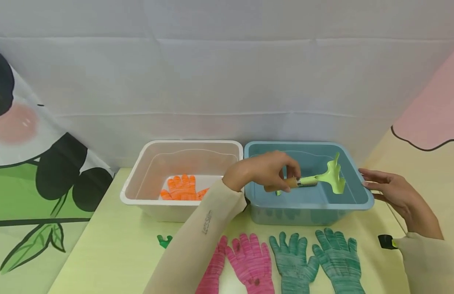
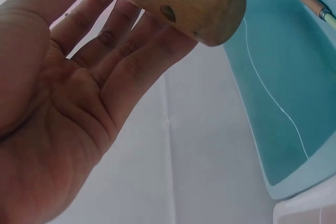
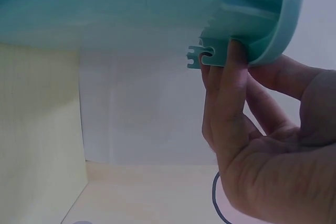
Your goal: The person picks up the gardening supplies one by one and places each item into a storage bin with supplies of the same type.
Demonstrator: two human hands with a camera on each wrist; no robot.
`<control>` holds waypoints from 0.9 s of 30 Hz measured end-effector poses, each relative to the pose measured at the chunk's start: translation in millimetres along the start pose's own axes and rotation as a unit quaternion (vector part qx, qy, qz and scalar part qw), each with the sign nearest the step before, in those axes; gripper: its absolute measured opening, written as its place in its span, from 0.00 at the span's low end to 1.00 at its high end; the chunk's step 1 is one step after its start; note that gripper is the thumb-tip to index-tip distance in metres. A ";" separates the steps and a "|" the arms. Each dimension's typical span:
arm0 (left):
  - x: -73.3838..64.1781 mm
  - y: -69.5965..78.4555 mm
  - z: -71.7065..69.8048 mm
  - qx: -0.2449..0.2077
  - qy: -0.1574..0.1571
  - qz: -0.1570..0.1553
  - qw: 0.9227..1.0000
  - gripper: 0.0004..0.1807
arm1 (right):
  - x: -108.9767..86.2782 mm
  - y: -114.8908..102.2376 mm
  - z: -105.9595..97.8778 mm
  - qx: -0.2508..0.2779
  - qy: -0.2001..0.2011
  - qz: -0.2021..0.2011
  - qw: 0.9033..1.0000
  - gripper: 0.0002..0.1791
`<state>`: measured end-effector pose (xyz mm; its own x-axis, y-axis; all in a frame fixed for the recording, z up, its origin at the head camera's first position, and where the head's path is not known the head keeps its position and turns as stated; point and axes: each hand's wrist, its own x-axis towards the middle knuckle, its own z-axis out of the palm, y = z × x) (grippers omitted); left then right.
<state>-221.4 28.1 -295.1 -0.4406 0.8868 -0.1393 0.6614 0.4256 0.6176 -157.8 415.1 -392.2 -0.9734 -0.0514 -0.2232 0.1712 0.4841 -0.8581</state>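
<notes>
My left hand [image 1: 261, 169] holds a small garden hand cultivator [image 1: 331, 175] by its wooden handle, above the blue bin [image 1: 308, 206]. Its lime-green head points right. In the left wrist view, the handle's rounded end [image 2: 220, 9] juts out past the fingers of the left hand [image 2: 79, 87]. At the bin's right end, my right hand [image 1: 399, 194] grips the rim. Up close in the right wrist view, the right hand [image 3: 252, 124] has its fingers under the teal rim [image 3: 289, 19]. Another wooden-handled tool [image 2: 310, 1] lies inside the bin.
A white bin [image 1: 157, 202] with orange gloves [image 1: 183, 188] adjoins the blue one. In front lie pink gloves [image 1: 252, 261] and green gloves [image 1: 294, 259] on the pale yellow table [image 1: 113, 241]. A small green piece [image 1: 163, 241] sits left, a black object [image 1: 386, 241] right.
</notes>
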 end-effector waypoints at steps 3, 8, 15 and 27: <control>3.9 -0.8 -1.6 0.005 -0.002 0.002 1.000 0.17 | 0.1 -1.9 2.1 -0.009 0.002 0.005 1.000 0.40; 9.3 -1.7 -2.6 0.011 -0.005 0.006 1.000 0.16 | 1.3 -4.6 5.9 -0.020 0.004 0.007 1.000 0.39; 20.2 -2.9 -2.2 0.024 -0.002 0.000 1.000 0.16 | 1.3 -6.7 5.5 -0.021 0.003 0.008 1.000 0.39; 33.1 -10.9 -3.9 0.028 -0.003 -0.016 0.999 0.16 | 2.3 -11.3 10.2 -0.039 0.007 0.014 0.999 0.37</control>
<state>-245.6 52.2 -303.4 -0.4584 0.8737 -0.1627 0.6803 0.4627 0.5684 -160.4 400.6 -387.7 -0.9707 -0.0252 -0.2390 0.1859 0.5514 -0.8133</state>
